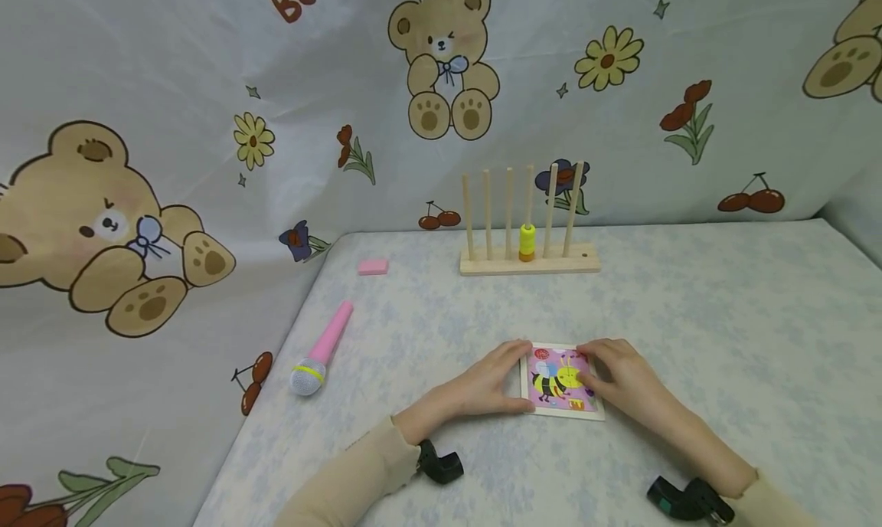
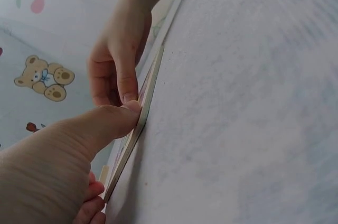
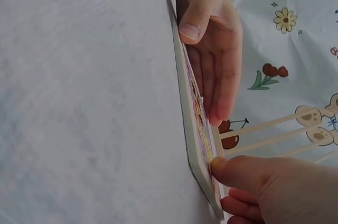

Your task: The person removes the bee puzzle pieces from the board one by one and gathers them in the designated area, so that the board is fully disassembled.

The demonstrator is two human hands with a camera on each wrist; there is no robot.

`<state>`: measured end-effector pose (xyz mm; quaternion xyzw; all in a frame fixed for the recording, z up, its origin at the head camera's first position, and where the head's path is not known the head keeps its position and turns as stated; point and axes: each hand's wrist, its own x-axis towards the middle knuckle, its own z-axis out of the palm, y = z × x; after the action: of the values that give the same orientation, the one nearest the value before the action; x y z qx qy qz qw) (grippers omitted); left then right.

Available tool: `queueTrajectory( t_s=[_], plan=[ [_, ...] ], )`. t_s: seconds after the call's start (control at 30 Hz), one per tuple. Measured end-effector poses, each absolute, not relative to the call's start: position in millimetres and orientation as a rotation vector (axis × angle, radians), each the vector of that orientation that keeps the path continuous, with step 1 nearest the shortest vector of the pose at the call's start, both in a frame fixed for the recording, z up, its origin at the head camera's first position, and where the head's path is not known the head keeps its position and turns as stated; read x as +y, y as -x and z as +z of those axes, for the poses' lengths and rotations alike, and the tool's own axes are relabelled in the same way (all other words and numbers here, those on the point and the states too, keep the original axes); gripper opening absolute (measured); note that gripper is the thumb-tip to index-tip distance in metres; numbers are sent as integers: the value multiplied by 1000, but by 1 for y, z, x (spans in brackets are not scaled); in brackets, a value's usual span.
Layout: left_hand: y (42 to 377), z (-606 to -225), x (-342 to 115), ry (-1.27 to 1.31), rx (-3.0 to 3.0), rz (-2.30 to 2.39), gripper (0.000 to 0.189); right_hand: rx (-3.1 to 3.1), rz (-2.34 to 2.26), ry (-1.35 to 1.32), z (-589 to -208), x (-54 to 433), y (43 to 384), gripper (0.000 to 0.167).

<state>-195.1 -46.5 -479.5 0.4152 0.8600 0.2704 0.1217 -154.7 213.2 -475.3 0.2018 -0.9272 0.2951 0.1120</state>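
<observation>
A square bee puzzle [image 1: 561,380] with a pale frame and a pink picture lies between both hands near the middle of the table. My left hand [image 1: 488,381] holds its left side, thumb at the near corner and fingers at the far corner. From the other side my right hand [image 1: 630,378] grips it, thumb over the picture and fingers by the far right corner. Seen edge-on in the left wrist view, the puzzle [image 2: 150,89] is a thin board with a shadow along its underside. The right wrist view shows the right thumb [image 3: 237,171] on its face.
A wooden peg rack [image 1: 530,265] stands at the back, yellow beads [image 1: 527,240] on one peg. To the left lie a pink toy microphone [image 1: 324,351] and a small pink block [image 1: 373,266]. Printed cloth [image 1: 310,75] hangs behind the table.
</observation>
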Motion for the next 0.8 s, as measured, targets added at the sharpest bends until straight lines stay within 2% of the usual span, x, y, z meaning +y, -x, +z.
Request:
queueTrajectory(
  t_s=[0.8],
  plan=[
    [193, -478, -46, -1228, 2524, 788, 89, -2863, 974, -566, -459, 213, 166, 34]
  ],
)
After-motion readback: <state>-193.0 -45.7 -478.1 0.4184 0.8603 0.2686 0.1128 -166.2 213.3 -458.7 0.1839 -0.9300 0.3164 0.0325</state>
